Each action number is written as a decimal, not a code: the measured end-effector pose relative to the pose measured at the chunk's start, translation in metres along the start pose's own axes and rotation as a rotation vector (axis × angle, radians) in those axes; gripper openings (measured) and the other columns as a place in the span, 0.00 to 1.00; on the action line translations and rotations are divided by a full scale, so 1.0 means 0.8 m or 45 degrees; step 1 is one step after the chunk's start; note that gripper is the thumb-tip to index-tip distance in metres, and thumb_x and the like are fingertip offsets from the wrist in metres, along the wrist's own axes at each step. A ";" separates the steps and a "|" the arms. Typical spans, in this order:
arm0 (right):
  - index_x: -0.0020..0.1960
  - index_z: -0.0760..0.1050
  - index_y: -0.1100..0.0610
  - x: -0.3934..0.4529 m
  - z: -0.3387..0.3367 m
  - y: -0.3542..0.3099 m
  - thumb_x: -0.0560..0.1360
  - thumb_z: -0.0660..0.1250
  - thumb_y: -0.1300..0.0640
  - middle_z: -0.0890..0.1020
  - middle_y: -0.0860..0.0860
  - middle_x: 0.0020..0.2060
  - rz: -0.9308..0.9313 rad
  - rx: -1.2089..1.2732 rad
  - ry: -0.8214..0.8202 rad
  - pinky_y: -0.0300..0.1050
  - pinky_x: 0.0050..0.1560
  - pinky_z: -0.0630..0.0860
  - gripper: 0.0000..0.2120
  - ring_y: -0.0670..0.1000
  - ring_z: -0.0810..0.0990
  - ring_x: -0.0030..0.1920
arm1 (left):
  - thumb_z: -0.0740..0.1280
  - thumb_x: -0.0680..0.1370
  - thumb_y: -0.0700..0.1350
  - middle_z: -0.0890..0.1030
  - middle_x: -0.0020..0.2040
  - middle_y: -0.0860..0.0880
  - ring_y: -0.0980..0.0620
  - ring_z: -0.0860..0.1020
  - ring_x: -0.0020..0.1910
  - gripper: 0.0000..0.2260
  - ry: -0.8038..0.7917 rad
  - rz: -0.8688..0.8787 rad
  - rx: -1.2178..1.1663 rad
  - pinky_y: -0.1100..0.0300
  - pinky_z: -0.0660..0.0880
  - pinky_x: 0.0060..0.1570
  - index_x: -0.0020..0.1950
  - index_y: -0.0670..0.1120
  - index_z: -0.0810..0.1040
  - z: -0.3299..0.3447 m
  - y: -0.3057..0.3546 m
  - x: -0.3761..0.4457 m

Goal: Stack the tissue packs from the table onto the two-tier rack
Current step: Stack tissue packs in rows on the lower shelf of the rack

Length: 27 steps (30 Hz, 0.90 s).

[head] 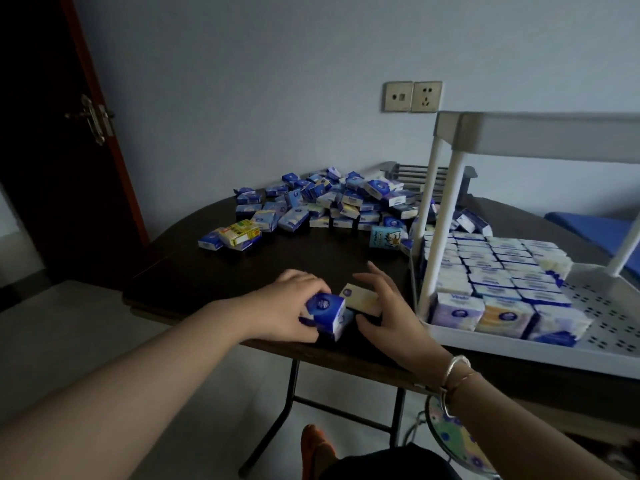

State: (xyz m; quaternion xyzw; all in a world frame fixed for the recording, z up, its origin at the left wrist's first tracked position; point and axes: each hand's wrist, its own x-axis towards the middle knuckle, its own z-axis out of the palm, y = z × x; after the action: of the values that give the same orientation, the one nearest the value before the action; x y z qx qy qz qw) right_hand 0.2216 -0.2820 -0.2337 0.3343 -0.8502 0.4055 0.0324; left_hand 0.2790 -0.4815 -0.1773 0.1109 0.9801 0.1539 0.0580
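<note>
Gripping blue pack (pixel 323 311) in left hand (pixel 284 303), fingers curled | right hand (pixel 384 306) pinched cream pack (pixel 360 299) | both at surface (pixel 207 271) edge, gathered for rack (pixel 606 306) | pile (pixel 329 202) remained

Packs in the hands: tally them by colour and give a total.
Blue pack, gripped by the left hand: 1
Cream pack, held by the right hand: 1
Total: 2
</note>
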 end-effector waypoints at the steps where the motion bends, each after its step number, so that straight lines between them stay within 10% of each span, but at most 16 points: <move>1: 0.71 0.62 0.47 0.000 0.002 0.002 0.74 0.67 0.61 0.51 0.44 0.76 0.024 -0.040 0.001 0.32 0.70 0.56 0.29 0.41 0.51 0.74 | 0.70 0.73 0.49 0.66 0.67 0.56 0.58 0.63 0.64 0.28 -0.071 -0.014 -0.003 0.60 0.65 0.63 0.70 0.56 0.63 0.001 0.004 0.003; 4: 0.72 0.60 0.49 0.001 0.011 0.004 0.76 0.66 0.56 0.53 0.48 0.77 0.099 -0.184 0.026 0.45 0.76 0.49 0.27 0.46 0.42 0.76 | 0.68 0.75 0.49 0.65 0.67 0.54 0.56 0.65 0.63 0.29 -0.183 -0.041 0.082 0.59 0.67 0.61 0.72 0.55 0.59 0.003 0.007 0.010; 10: 0.70 0.61 0.53 0.000 0.018 0.004 0.78 0.63 0.55 0.69 0.51 0.67 0.113 -0.263 0.121 0.40 0.66 0.64 0.23 0.50 0.66 0.68 | 0.65 0.76 0.60 0.63 0.70 0.51 0.53 0.64 0.68 0.33 -0.056 -0.200 0.094 0.55 0.68 0.64 0.74 0.50 0.57 0.016 -0.009 0.006; 16: 0.65 0.63 0.52 -0.008 0.003 -0.010 0.79 0.61 0.58 0.73 0.48 0.61 0.089 0.128 0.178 0.37 0.60 0.67 0.16 0.45 0.72 0.60 | 0.66 0.76 0.59 0.68 0.63 0.55 0.59 0.72 0.58 0.23 0.231 -0.325 -0.562 0.61 0.68 0.56 0.64 0.53 0.60 0.023 0.002 -0.016; 27: 0.63 0.69 0.55 -0.075 -0.083 -0.074 0.79 0.58 0.62 0.81 0.52 0.56 0.091 1.166 0.270 0.47 0.55 0.74 0.13 0.50 0.80 0.56 | 0.68 0.77 0.49 0.72 0.53 0.63 0.81 0.70 0.48 0.23 0.554 0.141 -0.800 0.82 0.67 0.45 0.65 0.52 0.58 0.022 0.138 -0.025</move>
State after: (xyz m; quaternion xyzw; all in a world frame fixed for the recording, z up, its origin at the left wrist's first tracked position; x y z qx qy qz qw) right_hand 0.2892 -0.2284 -0.1692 0.2414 -0.5866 0.7717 -0.0458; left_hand 0.3228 -0.3782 -0.1578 0.1053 0.8671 0.4696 -0.1284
